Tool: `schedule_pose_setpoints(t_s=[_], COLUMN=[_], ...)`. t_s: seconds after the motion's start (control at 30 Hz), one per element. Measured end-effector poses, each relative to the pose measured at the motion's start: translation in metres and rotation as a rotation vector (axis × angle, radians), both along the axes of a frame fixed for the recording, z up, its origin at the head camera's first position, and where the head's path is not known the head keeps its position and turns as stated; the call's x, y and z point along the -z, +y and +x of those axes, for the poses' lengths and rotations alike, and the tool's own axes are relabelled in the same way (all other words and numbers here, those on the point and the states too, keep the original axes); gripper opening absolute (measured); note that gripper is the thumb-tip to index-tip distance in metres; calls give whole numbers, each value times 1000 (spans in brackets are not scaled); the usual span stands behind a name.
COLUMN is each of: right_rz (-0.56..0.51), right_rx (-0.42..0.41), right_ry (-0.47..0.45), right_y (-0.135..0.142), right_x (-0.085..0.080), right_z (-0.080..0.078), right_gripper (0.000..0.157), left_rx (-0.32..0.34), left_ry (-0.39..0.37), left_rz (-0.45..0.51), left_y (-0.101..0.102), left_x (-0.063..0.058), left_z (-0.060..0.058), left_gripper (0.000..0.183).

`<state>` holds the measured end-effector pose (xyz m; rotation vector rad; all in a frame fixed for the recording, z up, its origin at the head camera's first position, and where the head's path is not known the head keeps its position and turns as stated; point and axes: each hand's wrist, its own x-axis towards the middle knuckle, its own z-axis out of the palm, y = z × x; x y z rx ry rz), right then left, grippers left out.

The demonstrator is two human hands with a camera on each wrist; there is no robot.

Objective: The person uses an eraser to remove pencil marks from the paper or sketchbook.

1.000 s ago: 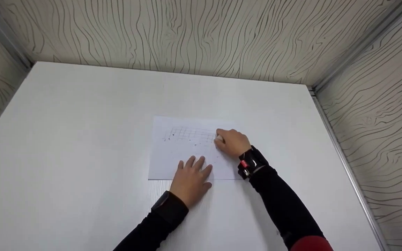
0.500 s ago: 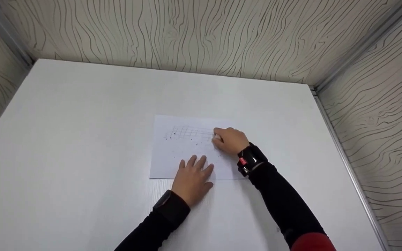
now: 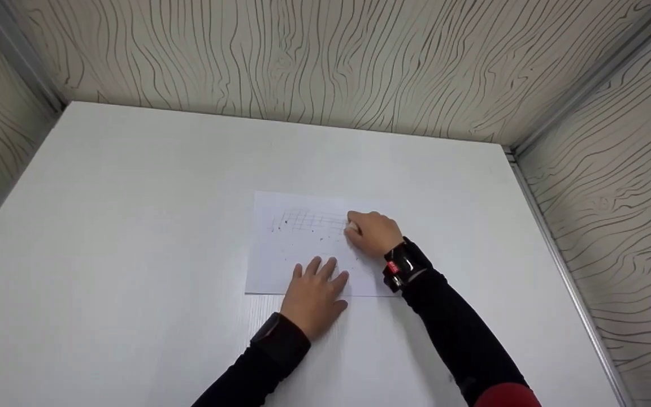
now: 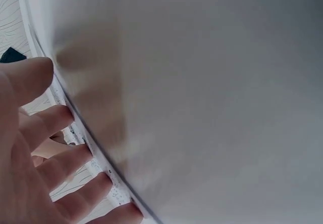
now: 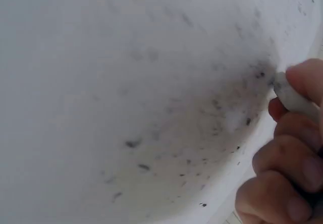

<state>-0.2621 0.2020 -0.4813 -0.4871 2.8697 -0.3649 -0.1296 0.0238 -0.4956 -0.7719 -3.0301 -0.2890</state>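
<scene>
A white sheet of paper point(image 3: 269, 265) lies flat on the table, with a pencil-like grid of lines point(image 3: 308, 219) across its upper part. My right hand point(image 3: 377, 233) pinches a white eraser point(image 5: 295, 98) between thumb and curled fingers, its tip against the paper at the right end of the grid. Dark eraser crumbs point(image 5: 132, 144) are scattered round it in the right wrist view. My left hand point(image 3: 314, 299) rests with spread, straight fingers on the lower edge of the sheet; the left wrist view shows those fingertips point(image 4: 83, 153) at the paper's edge.
The white table point(image 3: 133, 226) reaches back to a wood-grain patterned wall point(image 3: 280, 56). Another such wall point(image 3: 613, 198) stands along the right side, and a metal rail point(image 3: 563, 271) runs down the table's right edge.
My right hand has shifted slightly left along the grid and back a touch, still holding the eraser. My left hand stays on the paper. The whole view has tilted a little.
</scene>
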Motion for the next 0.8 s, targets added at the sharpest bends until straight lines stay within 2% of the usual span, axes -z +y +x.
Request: schedule_pose_setpoints(t_s=[0.17,0.27,0.33,0.47,0.53,0.6,0.8], right_rz=[37,74,64,10,-3,11,63], right_rx=[141,182,146,-28,-85,-78,84], right_ry=[63,98,89,28,3,20,117], right_y=[12,18,17,4,-1,0,26], right_x=[1,3,2,1,1,2,1], right_z=[-8,-12,-11,-3,1,1,-8], right_gripper=[19,23,24,20,17,17,21], left_rx=[-4,-5,-1,-7,-11,-14,-6], left_ry=[-19,-36,-44,-38,-33,-24,-31], left_rz=[2,8,10,16,18,18,17], left_y=[2,4,5,4,2,1,2], left_x=[-3,-2,1,3,4,4,0], left_z=[-1,-1,-1,0,0,0,-2], left_gripper=[48,48,48,48,48,48,48])
